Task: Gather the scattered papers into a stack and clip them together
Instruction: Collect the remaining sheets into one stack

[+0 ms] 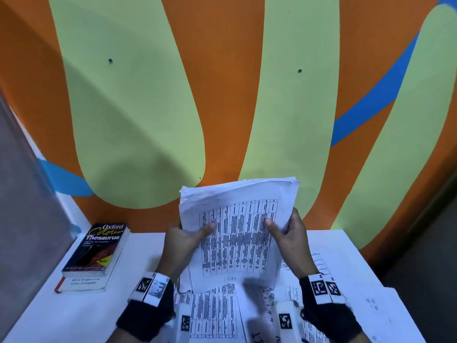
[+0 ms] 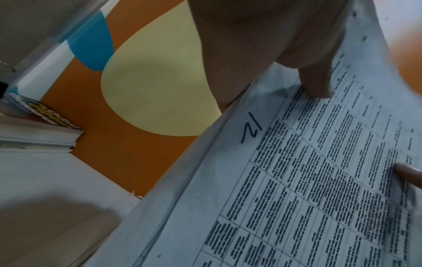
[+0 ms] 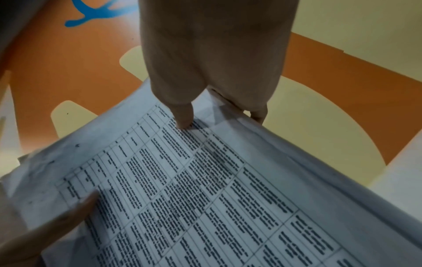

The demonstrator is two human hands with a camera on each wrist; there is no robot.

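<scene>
A stack of papers (image 1: 238, 226) printed with dense tables stands nearly upright above the white table (image 1: 81, 315), its lower edge near the tabletop. My left hand (image 1: 184, 240) grips its left edge, thumb across the front sheet. My right hand (image 1: 288, 231) grips the right edge the same way. In the left wrist view the left hand (image 2: 303, 59) has its thumb pressed on the stack of papers (image 2: 308, 180), which bears a handwritten "12". The right wrist view shows the right hand (image 3: 205, 72) with its thumb on top of the papers (image 3: 194, 189) and fingers behind. No clip is visible.
More printed sheets (image 1: 215, 313) lie loose on the table under my wrists, and others (image 1: 319, 263) spread to the right. Two stacked books, the top one a thesaurus (image 1: 97, 248), sit at the table's left against the orange and green wall (image 1: 138, 115).
</scene>
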